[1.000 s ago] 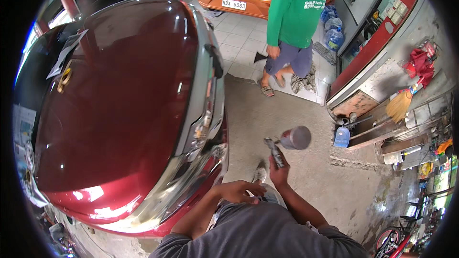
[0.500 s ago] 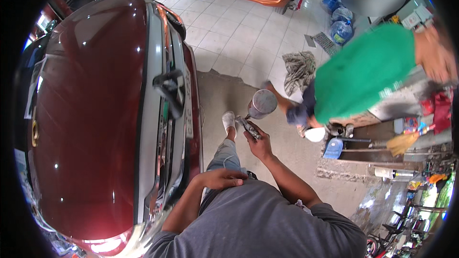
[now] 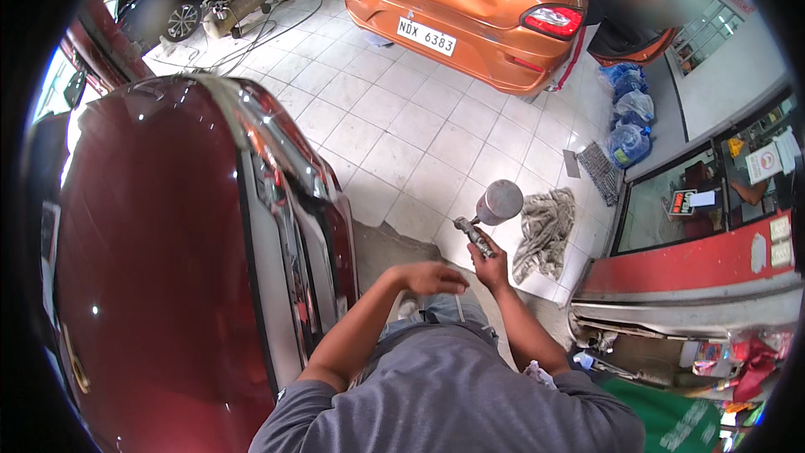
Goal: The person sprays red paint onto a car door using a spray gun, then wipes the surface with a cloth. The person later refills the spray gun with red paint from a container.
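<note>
My right hand is closed around the handle of a metal paint spray gun, held out ahead of my body. A round grey cup sits on the gun and tilts to the right. My left hand hovers before my waist, fingers stretched out and holding nothing visible. Just below its fingertips shows a thin pale strip; whether the hand touches it I cannot tell. Close on my left stands a car with a dark red hood.
An orange car with a dented rear stands ahead. A crumpled cloth lies on the tiles at right, near filled blue bags. An air compressor with hoses is far left. A person's green shirt shows lower right.
I have moved forward and turned, so the orange car looks nearer. The person in green has gone from beside me to the lower right. My left hand has lifted off my belly.
</note>
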